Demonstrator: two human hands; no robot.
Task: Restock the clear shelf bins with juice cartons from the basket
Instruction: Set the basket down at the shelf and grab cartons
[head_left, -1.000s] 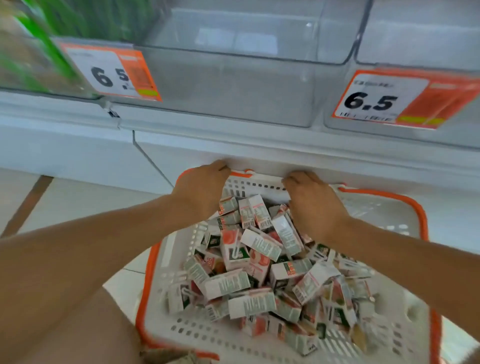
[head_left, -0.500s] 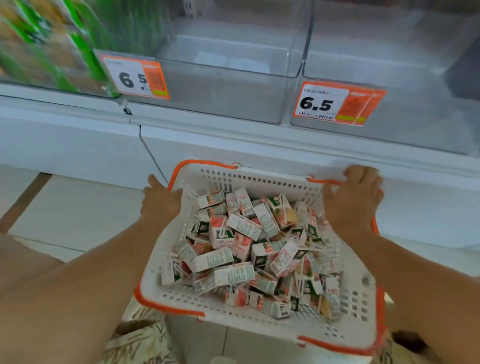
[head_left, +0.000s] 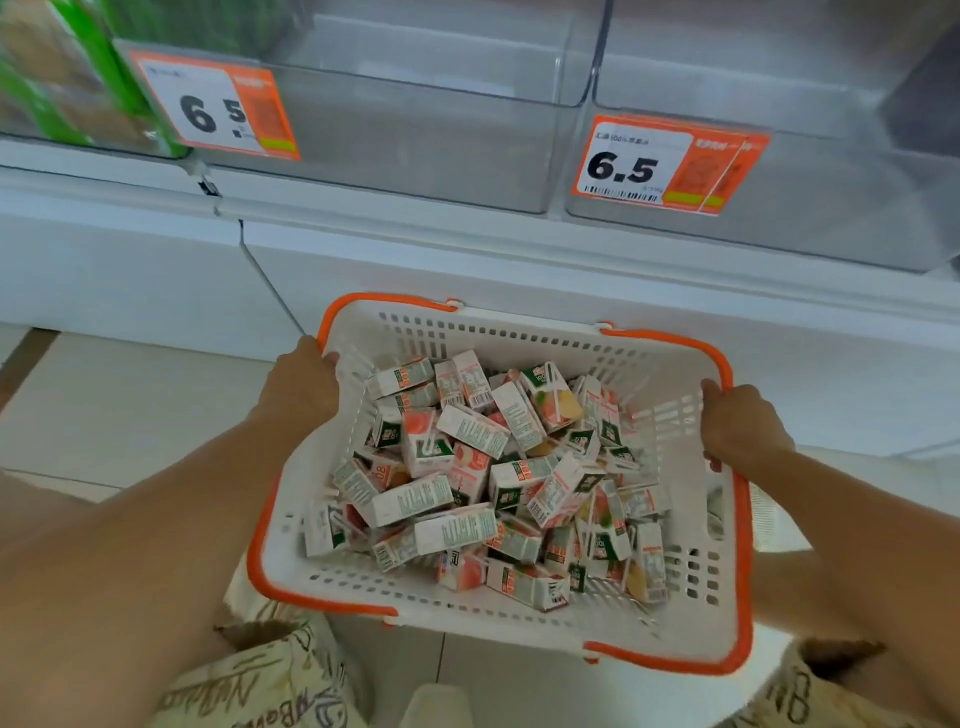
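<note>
A white basket with an orange rim is held out in front of me, over the floor and below the shelf. It holds a loose heap of several small juice cartons, white with pink and green print. My left hand grips the basket's left rim near the far corner. My right hand grips the right rim. Above, two clear shelf bins stand side by side: the middle bin and the right bin, both with nothing visible inside.
Orange price tags reading 6.5 hang on the bin fronts. A bin with green packs stands at the far left. A white shelf base runs below the bins. Pale floor tiles and my patterned shorts lie underneath.
Both hands left the basket's far edge and spread to its left and right rims. The basket came toward me and away from the shelf base.
</note>
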